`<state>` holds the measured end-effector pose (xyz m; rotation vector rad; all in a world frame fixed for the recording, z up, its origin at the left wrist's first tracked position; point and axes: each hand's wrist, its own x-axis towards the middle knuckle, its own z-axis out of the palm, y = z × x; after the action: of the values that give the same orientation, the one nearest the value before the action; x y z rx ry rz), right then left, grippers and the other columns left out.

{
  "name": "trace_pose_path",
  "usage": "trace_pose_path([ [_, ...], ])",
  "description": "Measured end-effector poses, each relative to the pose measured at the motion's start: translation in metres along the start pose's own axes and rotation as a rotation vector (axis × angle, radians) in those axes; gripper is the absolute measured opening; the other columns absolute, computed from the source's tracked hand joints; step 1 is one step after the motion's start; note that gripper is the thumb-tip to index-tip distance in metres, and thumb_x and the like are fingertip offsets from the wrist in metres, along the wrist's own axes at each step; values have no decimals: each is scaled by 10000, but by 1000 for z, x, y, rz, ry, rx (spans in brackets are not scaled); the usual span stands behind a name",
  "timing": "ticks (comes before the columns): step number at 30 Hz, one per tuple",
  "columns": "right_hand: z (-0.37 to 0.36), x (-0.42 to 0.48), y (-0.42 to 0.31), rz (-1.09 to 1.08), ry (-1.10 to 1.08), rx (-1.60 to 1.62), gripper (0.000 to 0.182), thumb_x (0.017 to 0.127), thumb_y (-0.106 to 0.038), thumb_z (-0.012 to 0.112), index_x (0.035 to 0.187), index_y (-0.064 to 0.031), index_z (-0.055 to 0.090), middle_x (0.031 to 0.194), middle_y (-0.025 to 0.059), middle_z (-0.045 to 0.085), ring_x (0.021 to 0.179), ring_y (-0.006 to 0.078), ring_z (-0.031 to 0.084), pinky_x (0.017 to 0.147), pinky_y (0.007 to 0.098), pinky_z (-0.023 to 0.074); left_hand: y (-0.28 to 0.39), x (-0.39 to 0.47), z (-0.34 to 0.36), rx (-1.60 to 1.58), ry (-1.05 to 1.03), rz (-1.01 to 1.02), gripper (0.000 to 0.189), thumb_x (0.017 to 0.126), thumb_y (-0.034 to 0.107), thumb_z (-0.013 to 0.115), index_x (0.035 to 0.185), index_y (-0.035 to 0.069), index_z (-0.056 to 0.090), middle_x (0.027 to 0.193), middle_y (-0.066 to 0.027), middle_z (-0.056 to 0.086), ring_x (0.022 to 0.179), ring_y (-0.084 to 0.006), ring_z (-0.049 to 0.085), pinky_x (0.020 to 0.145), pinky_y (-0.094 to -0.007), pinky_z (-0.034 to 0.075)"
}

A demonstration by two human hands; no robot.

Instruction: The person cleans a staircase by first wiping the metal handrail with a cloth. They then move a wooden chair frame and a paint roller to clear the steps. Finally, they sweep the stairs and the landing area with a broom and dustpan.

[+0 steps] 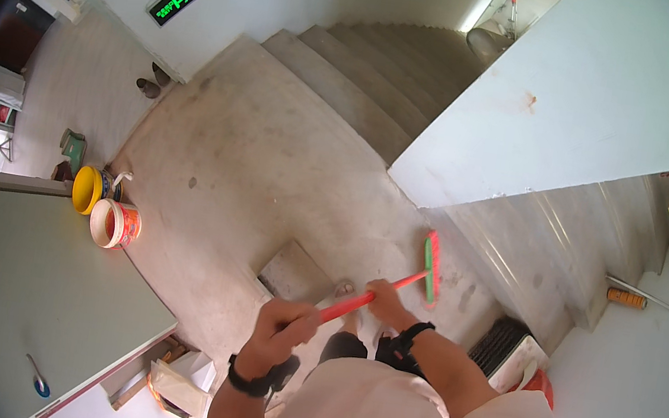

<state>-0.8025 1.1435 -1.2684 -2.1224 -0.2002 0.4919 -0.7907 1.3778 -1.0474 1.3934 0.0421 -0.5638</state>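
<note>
My left hand (287, 326) is closed round the upper end of a red broom handle (347, 308). Farther down the same handle, my right hand (386, 302) grips it. The broom head (431, 269), green with red bristles, lies on the concrete floor just beyond my right hand, near the foot of the rising stairs. Both wrists wear black bands. Below my hands, my feet stand on the landing beside a square block or slab (296, 271) on the floor.
Descending stairs (355, 81) curve away ahead; more steps (521, 232) are at right, past a white partition (559, 113). Yellow (87, 190) and white-red buckets (114, 225) stand left by an open door (49, 269). A black ridged object (498, 345) and a paint roller (627, 298) are at right.
</note>
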Motion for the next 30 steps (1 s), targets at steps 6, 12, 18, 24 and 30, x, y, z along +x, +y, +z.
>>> trace_pose_path([
  [6,99,64,-78,-101,-143,56,97,618,-103,615,626,-60,529,659,136,536,672,318,526,566,407,392,59,-54,-34,268,260,223,125,676,-5,456,554,-31,437,497,-52,404,441,-94,363,415,-238,264],
  [12,87,97,-131,-388,-131,153,59,637,-50,588,665,-50,536,739,137,558,781,344,536,644,431,413,97,-68,-6,295,257,584,68,573,-26,444,514,-4,418,485,-77,429,416,-200,404,454,-296,376],
  [18,30,116,-96,-317,120,-57,54,656,-63,565,630,-45,520,701,141,538,734,345,519,633,423,407,92,-25,-37,86,172,511,102,601,-1,482,520,-15,420,521,-79,447,477,-190,420,503,-299,379],
  [24,14,177,-5,-84,119,-134,84,726,-52,501,735,-38,584,781,167,588,819,345,575,678,430,452,89,73,-50,-49,63,319,216,735,29,504,543,-16,417,532,-34,449,504,-102,390,476,-256,294],
  [30,-18,234,-61,-140,-63,-127,85,714,-80,503,717,-41,578,838,171,579,834,359,558,711,434,451,122,123,-81,50,281,196,234,729,20,444,503,-1,391,484,-35,408,459,-102,351,458,-259,273],
])
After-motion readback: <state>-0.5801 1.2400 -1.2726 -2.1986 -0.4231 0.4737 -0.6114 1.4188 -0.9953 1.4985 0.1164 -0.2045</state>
